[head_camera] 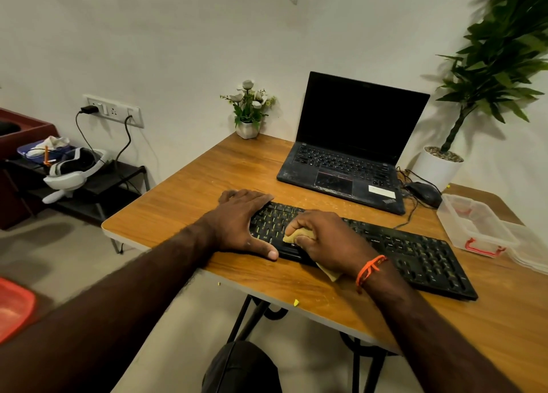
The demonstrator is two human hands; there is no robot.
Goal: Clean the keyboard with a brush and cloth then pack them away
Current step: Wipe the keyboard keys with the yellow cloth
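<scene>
Left hand [240, 223] lies flat, fingers straight, across the keyboard's [400, 250] left end; right hand [321, 239] clutches a cloth [298, 236] against the keys.

A wooden desk [184, 196] with black metal legs stands against a pale wall. At its far side an open black laptop [350, 155] sits with a dark screen and a dusty palm rest. Left of it, in the corner, is a small white pot of white flowers [248, 110]. To the right of the laptop lies a black mouse [424, 193] with its cable, and behind it a tall green plant [498, 63] rises from a white pot. On the wall to the left, a socket strip [114, 110] holds a plugged charger. Below it, a low black shelf [118, 176] carries a white headset [74, 167]. A red lid [13, 309] lies on the floor at the left edge.
</scene>
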